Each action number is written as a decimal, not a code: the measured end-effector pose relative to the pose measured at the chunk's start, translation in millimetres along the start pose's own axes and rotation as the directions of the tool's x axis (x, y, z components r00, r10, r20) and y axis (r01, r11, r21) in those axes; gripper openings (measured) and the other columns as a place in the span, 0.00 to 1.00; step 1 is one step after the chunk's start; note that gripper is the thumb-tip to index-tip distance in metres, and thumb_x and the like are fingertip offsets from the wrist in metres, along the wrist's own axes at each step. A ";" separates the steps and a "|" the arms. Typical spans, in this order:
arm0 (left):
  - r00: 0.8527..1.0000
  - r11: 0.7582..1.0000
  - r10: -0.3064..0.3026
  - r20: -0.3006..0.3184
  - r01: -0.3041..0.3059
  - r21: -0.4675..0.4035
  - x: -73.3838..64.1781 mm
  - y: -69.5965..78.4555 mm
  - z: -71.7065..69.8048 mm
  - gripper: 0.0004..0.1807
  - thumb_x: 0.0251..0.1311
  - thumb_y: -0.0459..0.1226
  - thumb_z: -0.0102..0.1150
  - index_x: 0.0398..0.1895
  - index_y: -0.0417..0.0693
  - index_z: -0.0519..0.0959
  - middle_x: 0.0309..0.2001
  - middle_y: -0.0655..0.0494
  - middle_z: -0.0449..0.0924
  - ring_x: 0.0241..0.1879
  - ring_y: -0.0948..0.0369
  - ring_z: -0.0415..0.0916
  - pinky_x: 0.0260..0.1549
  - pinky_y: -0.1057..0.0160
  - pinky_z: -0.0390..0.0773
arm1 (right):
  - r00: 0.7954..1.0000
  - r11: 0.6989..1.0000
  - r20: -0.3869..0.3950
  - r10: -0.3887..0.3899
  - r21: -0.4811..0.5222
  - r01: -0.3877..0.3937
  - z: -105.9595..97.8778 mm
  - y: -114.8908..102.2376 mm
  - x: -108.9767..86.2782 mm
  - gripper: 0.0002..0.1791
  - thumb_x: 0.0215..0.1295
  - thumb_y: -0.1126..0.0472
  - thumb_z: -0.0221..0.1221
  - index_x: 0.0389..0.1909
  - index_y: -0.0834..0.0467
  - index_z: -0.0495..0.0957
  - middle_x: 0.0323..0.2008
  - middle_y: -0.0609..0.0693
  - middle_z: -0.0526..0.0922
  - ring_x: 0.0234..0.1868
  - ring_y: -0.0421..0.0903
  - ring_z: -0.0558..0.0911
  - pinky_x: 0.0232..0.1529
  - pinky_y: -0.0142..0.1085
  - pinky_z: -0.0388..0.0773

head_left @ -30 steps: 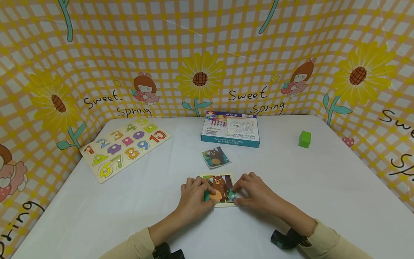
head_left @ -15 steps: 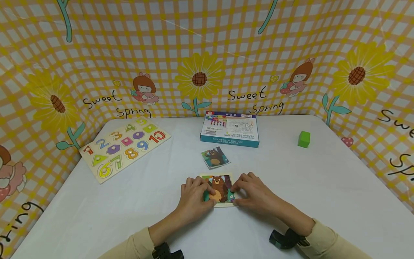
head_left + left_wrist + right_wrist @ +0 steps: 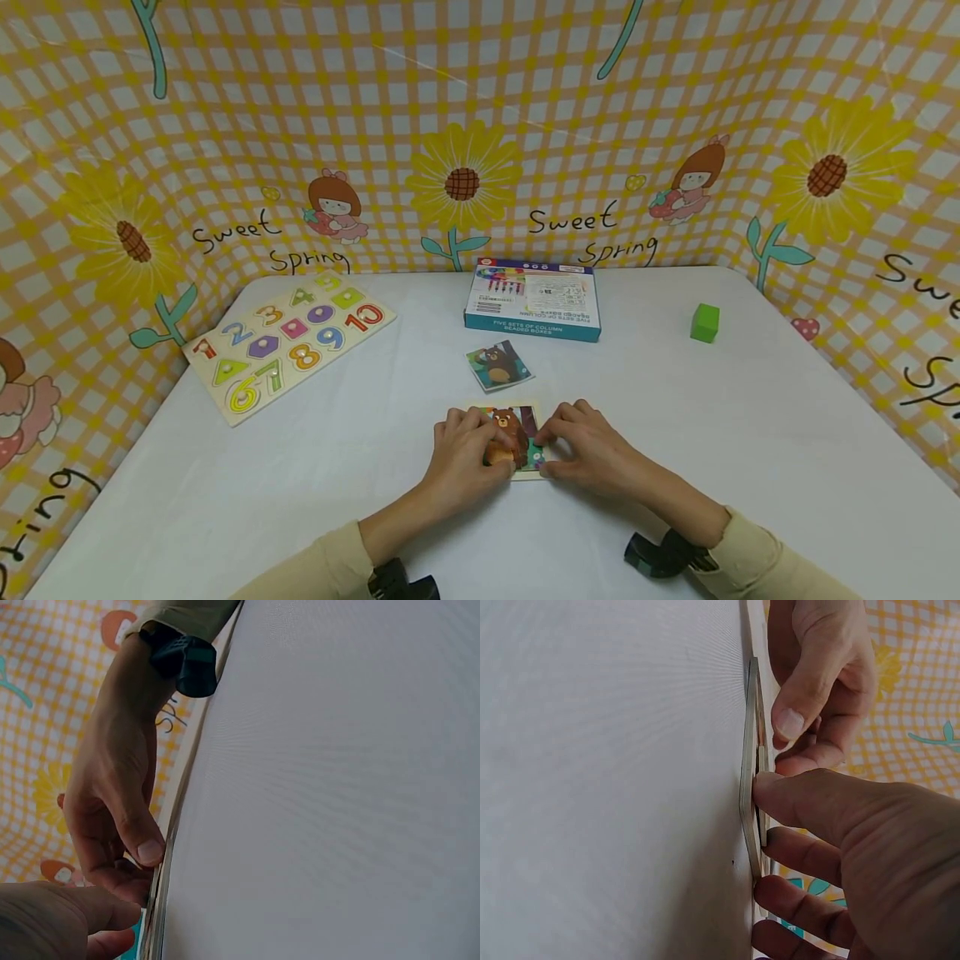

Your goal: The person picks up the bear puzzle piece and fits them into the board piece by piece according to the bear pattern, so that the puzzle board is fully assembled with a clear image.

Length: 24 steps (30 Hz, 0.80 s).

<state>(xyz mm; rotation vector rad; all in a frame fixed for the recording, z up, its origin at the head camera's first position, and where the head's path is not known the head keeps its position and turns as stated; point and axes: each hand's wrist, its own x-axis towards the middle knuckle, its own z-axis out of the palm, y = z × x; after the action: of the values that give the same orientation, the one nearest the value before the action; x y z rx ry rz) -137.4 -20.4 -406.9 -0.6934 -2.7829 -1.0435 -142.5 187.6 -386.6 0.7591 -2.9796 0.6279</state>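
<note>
A small wooden jigsaw puzzle (image 3: 507,427) with a brown bear picture lies in its pale tray (image 3: 528,477) on the table. My left hand (image 3: 467,454) bends over its left part, with thumb and forefinger touching the picture and hiding that side. From the right, my right hand (image 3: 596,450) pinches a green puzzle piece (image 3: 536,455) at the lower right corner between thumb and forefinger. In the right wrist view this piece (image 3: 763,817) stands slightly proud of the tray (image 3: 746,772). Both hands sit close together along the tray edge in the left wrist view.
A bear picture card (image 3: 498,365) lies just beyond the tray. Behind it is a flat teal box (image 3: 532,300). A number puzzle board (image 3: 292,342) lies at the left, and a green block (image 3: 705,323) at the right. Checked cloth (image 3: 465,83) surrounds the table.
My left hand has shifted right across the bear picture and now covers more of its middle. My right hand stays at the right corner, where the gap between the pieces has narrowed.
</note>
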 end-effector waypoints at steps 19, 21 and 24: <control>1.000 0.999 0.010 0.029 -0.011 0.032 6.3 6.8 8.9 0.06 0.50 0.42 0.64 0.32 0.56 0.82 0.41 0.61 0.74 0.46 0.61 0.61 0.45 0.58 0.57 | 1.000 1.000 -0.003 -0.017 -0.002 0.017 -1.5 0.6 -1.0 0.14 0.46 0.57 0.70 0.36 0.50 0.81 0.34 0.40 0.74 0.40 0.40 0.66 0.43 0.37 0.65; 1.000 0.999 0.008 0.030 -0.009 0.034 6.2 6.9 9.6 0.06 0.49 0.42 0.65 0.32 0.56 0.82 0.41 0.61 0.74 0.45 0.61 0.61 0.45 0.58 0.57 | 1.000 1.000 0.001 -0.019 0.000 0.019 -1.4 1.2 -1.6 0.14 0.46 0.57 0.70 0.36 0.50 0.81 0.34 0.41 0.74 0.40 0.40 0.66 0.43 0.37 0.65; 1.000 0.999 0.009 0.028 -0.010 0.038 6.2 7.0 10.4 0.06 0.49 0.41 0.65 0.31 0.56 0.82 0.41 0.61 0.74 0.46 0.61 0.62 0.46 0.58 0.57 | 1.000 1.000 0.000 -0.013 0.003 0.013 -1.0 1.7 -2.3 0.14 0.46 0.56 0.70 0.36 0.49 0.81 0.34 0.40 0.74 0.41 0.40 0.66 0.43 0.37 0.65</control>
<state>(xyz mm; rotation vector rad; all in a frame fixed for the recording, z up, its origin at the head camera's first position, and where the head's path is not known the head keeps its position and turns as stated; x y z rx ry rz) -139.1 -6.7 -409.2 -0.7217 -2.8122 -0.9838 -141.4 190.4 -386.5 0.7783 -2.9715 0.6313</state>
